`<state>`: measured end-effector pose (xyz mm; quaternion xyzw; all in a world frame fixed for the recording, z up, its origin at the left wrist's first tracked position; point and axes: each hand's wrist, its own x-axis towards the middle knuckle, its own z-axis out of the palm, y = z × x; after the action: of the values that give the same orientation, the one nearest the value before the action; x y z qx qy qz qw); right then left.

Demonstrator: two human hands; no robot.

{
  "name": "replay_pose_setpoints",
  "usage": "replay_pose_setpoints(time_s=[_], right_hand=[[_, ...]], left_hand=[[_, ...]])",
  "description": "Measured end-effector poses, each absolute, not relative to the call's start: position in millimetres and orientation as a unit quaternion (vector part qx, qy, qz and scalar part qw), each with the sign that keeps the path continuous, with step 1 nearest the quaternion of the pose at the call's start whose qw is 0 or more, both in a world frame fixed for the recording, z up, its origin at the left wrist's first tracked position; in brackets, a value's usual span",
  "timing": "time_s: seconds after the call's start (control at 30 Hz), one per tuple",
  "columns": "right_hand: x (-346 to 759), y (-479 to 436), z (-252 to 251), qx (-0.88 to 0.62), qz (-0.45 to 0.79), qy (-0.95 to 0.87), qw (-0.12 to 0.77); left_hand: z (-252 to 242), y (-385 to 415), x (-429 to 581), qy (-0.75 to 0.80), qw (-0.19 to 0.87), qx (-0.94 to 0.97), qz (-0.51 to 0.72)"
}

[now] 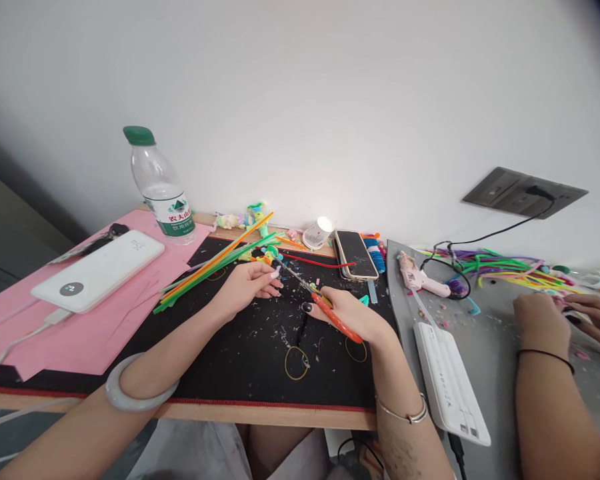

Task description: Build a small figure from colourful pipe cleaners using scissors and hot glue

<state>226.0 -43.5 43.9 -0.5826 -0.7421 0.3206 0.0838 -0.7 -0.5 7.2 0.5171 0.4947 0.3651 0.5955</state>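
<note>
My right hand [347,313] grips scissors with orange-red handles [336,319]. Their blades [297,277] point up and left toward the fingertips of my left hand [250,283]. The left thumb and fingers are pinched together, and whatever they hold is too small to make out. Just beyond the fingertips lies a small yellow, green and orange fuzzy piece [269,255]. A bundle of green and orange pipe cleaners [215,263] lies left of it, and a red pipe cleaner [315,260] stretches behind the blades.
A water bottle [167,193] and white power bank [100,272] stand on pink sheets [125,333] at left. Behind are a paper cup [319,233] and phone [356,255]. Rightward lie a pink glue gun [423,277], another power bank [450,383] and another person's hands [545,327].
</note>
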Motion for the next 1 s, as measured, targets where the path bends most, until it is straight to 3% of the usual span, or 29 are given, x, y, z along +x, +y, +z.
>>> replay_pose_setpoints(time_s=[1.0], right_hand=[[219.4,-43.3,44.6,-0.596,0.303,-0.739,0.084]], left_hand=[[5.3,-1.0,-1.3,0.473,0.587,0.576,0.316]])
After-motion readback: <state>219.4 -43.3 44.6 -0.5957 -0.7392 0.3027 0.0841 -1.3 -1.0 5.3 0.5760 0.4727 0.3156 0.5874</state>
